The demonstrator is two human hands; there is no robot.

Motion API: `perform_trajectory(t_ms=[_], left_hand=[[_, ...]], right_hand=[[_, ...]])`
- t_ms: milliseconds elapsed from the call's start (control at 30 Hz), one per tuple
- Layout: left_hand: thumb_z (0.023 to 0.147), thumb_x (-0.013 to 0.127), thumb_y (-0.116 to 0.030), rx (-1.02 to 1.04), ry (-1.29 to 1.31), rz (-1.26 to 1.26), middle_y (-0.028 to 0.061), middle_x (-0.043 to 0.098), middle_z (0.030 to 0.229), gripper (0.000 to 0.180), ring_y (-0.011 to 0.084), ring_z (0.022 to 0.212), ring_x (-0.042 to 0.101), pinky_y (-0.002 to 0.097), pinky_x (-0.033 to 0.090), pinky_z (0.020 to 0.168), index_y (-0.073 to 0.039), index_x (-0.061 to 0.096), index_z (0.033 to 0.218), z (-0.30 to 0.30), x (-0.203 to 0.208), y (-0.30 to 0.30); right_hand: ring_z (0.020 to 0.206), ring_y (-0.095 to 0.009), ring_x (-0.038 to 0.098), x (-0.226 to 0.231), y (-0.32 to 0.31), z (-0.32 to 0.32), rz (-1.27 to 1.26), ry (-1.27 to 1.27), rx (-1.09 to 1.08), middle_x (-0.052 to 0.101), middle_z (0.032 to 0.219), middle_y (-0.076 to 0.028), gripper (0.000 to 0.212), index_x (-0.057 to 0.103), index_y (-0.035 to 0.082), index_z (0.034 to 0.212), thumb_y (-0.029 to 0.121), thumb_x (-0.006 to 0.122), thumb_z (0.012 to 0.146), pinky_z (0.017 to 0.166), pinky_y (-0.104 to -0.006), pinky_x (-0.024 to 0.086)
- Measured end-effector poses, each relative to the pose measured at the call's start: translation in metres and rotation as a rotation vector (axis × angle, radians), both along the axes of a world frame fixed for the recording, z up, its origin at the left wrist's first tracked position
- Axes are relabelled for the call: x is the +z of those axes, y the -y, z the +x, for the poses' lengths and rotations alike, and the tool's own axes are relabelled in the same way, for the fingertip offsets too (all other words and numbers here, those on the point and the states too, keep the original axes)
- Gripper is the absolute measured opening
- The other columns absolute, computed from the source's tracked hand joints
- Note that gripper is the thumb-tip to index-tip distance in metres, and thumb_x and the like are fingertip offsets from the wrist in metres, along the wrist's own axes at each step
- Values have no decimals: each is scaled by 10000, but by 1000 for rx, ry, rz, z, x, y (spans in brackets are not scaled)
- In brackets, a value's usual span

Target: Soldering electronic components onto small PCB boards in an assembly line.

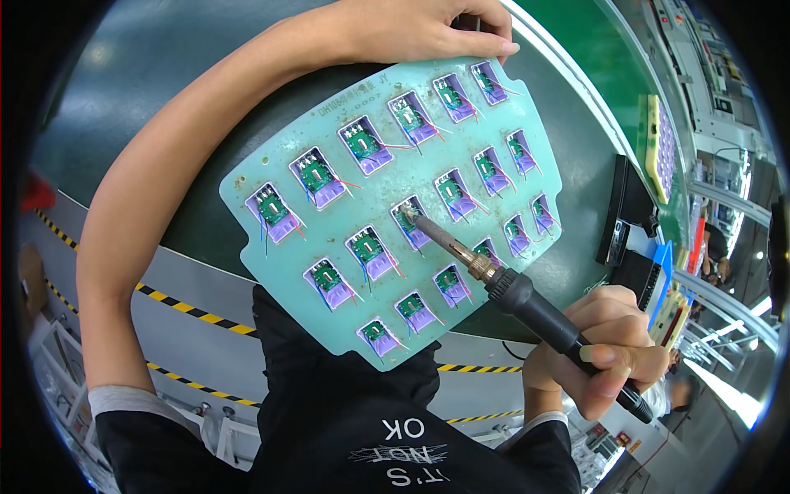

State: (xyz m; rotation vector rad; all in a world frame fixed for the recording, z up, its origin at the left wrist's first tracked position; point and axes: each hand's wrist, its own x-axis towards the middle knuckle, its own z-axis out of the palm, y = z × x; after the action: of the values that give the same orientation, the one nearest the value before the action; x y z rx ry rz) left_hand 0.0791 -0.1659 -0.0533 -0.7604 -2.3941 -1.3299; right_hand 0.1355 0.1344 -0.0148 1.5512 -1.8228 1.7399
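A pale green fixture board [329, 239] stretches before me, its near edge over my lap. Rows of cut-outs in it hold small purple housings with green circuit boards [364, 142], from which thin red, blue and white wires stick out. At the far right corner of the fixture, my left hand [444, 29] is closed, thumb along the edge; its other fingertips are partly hidden. My right hand [605, 350] grips a black-handled soldering iron [527, 305] from the near right. The iron's tip reaches one circuit board [409, 222] in the middle row; whether it touches cannot be told.
The fixture lies over a dark green worktable [197, 90] with a pale raised edge. Black boxes [629, 222] and a blue bin edge [661, 272] stand at the right. Farther right is a yellow-framed tray [660, 148] of purple parts. Yellow-black floor tape [193, 309] runs behind.
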Motion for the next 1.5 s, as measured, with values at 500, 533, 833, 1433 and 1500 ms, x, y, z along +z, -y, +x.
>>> perform_trajectory(t_ms=[500,533,833,1433,1500], left_hand=[[935,623,-165,-4,0,2,127,630,741,207,202,678,587,337,460,645,19,675,857,-2,1,0],[935,623,-165,-9,-4,6,127,630,741,207,202,678,587,337,460,645,19,675,857,-3,3,1],[945,617,-169,5,32,-22,123,620,735,214,199,674,574,335,448,640,20,673,862,-1,5,1],[940,620,-163,-1,32,11,127,637,744,206,196,684,592,336,460,652,21,682,873,-2,1,4],[940,621,-165,-3,36,8,126,637,743,207,193,685,593,332,461,652,21,683,873,-4,3,4]], right_hand=[[380,-72,136,7,5,-12,-357,95,-272,313,509,-1,162,417,61,715,164,490,817,380,-235,164],[379,-84,147,9,1,-15,-328,79,-253,310,511,-2,158,400,73,704,156,486,806,388,-239,177],[374,-126,384,3,-12,-20,-111,71,-200,469,538,-49,213,453,49,808,220,534,905,385,-290,271],[304,-86,276,3,6,-18,-115,-10,-224,416,493,-35,145,415,54,721,124,491,823,321,-245,221],[378,-113,432,11,-3,-12,97,56,-313,491,540,-12,399,462,84,838,443,579,970,451,-273,340]])
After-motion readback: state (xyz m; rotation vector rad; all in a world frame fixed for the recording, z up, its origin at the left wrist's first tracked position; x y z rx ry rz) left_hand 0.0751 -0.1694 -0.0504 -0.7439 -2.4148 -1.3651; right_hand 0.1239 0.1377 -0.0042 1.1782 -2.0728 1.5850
